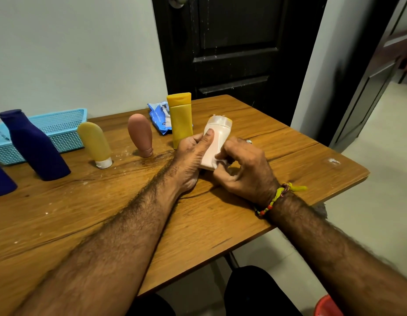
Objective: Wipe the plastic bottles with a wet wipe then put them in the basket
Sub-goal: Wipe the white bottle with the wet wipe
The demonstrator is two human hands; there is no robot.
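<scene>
- Table [198,224]: wooden, carries all task items; the door stands behind it.
- Basket [61,124]: 1 light-blue mesh unit at the far left edge of the table. No bottle is visible inside it, so judged progress is early: 0 bottles deposited.
- Dark blue bottles: 2. One [36,147] stands tilted in front of the basket; the other [1,181] is cut off by the left frame edge.
- Tall yellow bottle [180,119]: 1, upright, behind the hands.
- Inverted tubes: 2, resting on their caps, 1 pale yellow [95,142] and 1 brown-pink [140,133].
- White bottle [215,142]: 1, the item in process, held just above the table.
- Left hand [193,153]: clamped around the white bottle, thumb along its front.
- Right hand [245,165]: pinches the wet wipe [220,161] against the bottle's lower end.
- Wipe packet [160,117]: 1, blue, beside the tall yellow bottle.
- Remaining, as judged: finish wiping this bottle, deposit it, then process 5 more.
</scene>
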